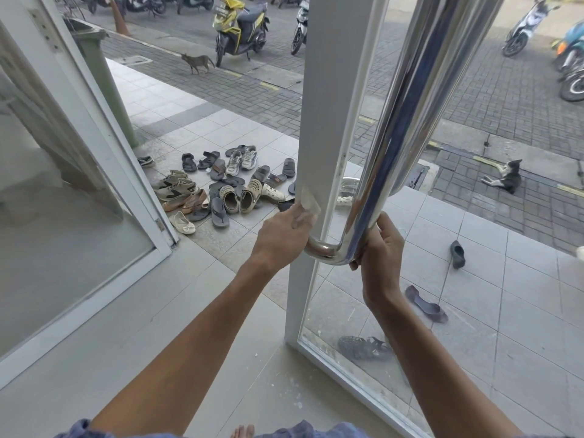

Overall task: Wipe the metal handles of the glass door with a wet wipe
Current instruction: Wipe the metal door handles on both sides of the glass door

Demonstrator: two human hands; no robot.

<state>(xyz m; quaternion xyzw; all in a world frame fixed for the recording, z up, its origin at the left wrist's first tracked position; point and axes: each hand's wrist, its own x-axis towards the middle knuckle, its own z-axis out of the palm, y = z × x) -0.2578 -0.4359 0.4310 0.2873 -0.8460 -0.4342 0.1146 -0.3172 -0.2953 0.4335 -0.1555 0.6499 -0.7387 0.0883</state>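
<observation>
- Gripping the lower bend of the metal handle (pixel 376 172), the right hand (pixel 377 257) has its fingers curled round the polished tube just above the elbow where it turns toward the door frame (pixel 331 90).
- Pressed against the frame's edge, the left hand (pixel 281 238) pinches a pale wet wipe (pixel 308 202) between thumb and fingers; the wipe lies on the frame right where the handle's short lower leg meets it.
- Both hands sit close together at the bottom of the handle, one on each side of the bend.
- From there the handle runs up and to the right out of view, bright and mirror-like, standing off the glass door (pixel 410 311).
- Through the glass a few loose sandals (pixel 365 347) and a dark shoe (pixel 457 254) lie on the tiles.
- Left of the frame, through the open gap, a heap of shoes and sandals (pixel 221 184) covers the tiled porch.
- Farther out, a cat (pixel 197 62) walks on the paving, another cat (pixel 505 177) lies by the kerb, and a yellow scooter (pixel 237 26) stands parked.
- A second glass panel (pixel 63 184) leans at the far left.
</observation>
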